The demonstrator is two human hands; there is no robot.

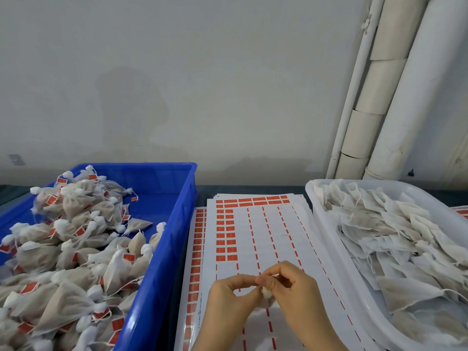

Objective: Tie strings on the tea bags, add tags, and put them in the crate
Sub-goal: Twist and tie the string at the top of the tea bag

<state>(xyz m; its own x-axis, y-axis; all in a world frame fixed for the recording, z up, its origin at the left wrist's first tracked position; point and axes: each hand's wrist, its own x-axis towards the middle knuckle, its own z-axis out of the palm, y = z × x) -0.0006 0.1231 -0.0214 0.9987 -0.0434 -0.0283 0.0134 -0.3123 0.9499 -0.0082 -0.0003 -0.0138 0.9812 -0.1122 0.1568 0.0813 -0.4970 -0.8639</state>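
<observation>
My left hand (229, 297) and my right hand (291, 287) meet low in the middle, over the sticker sheets (268, 231). Between them they pinch a small white tea bag (266, 295) at its gathered top; most of the bag is hidden behind the fingers. The sheets are white with rows of red tags, many slots bare. A blue crate (177, 216) on the left holds a heap of tied tea bags with red tags (76, 239). A white tray (326, 224) on the right holds several flat, untied tea bags (395, 239).
The crate, sheets and tray lie side by side on a dark tabletop against a pale wall. White pipes and cardboard tubes (379, 97) lean in the right corner behind the tray. More red tag sheets (462, 211) peek out beyond the tray.
</observation>
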